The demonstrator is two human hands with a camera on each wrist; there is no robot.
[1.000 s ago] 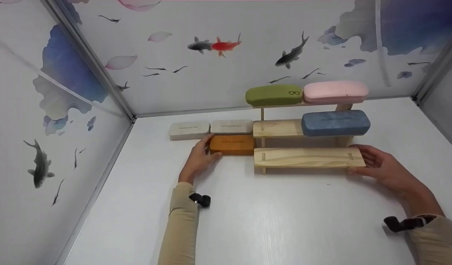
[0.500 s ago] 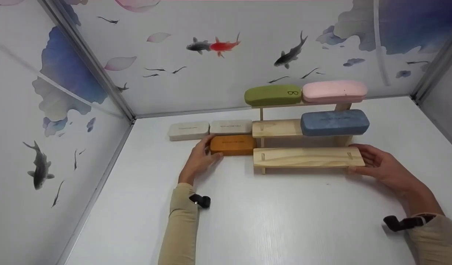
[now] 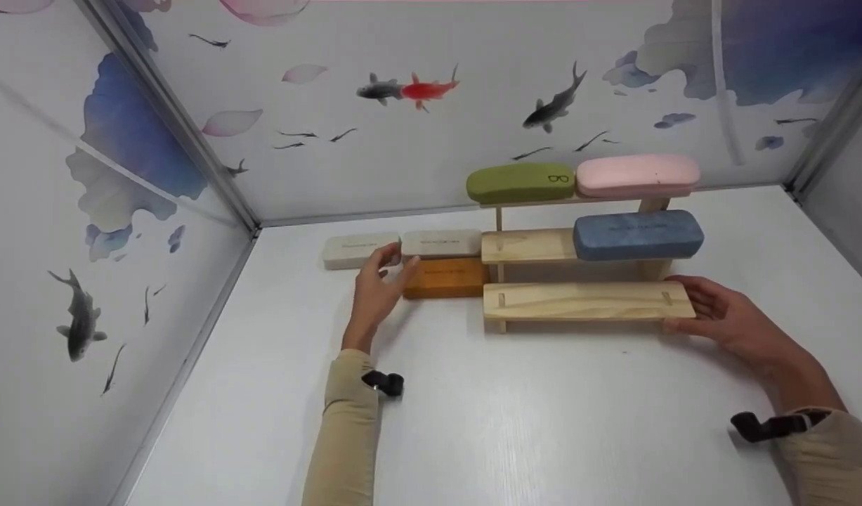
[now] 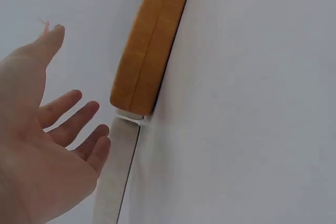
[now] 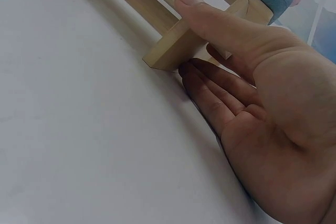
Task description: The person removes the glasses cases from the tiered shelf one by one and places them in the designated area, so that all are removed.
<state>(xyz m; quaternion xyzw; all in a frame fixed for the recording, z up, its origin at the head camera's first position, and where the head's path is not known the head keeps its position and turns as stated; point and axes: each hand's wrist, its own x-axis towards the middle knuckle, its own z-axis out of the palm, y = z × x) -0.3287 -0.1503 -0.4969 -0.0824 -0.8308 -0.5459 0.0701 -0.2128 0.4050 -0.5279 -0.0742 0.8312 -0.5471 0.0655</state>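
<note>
My left hand [image 3: 378, 292] is off the orange glasses case [image 3: 446, 278], with its fingers apart and loosely bent. In the left wrist view nothing lies between those fingers, and the orange case [image 4: 149, 51] stands beyond them. Two off-white glasses cases lie behind: the left one [image 3: 346, 251] near my fingertips, the other [image 3: 441, 243] behind the orange case. My right hand [image 3: 729, 323] holds the right end of the wooden tiered rack [image 3: 585, 302] at its lowest shelf. In the right wrist view the thumb is at the shelf's front edge and the fingers reach behind the leg [image 5: 176, 45].
On the rack's top shelf sit a green glasses case [image 3: 520, 183] and a pink one [image 3: 639, 176]. A blue case [image 3: 638, 235] occupies the right half of the middle shelf. Patterned walls [image 3: 297, 176] enclose the white table [image 3: 529, 422] behind and at the sides.
My left hand has let go of the orange case and lifted slightly, its thumb swinging up. The case stays in place. My right hand keeps its hold on the rack.
</note>
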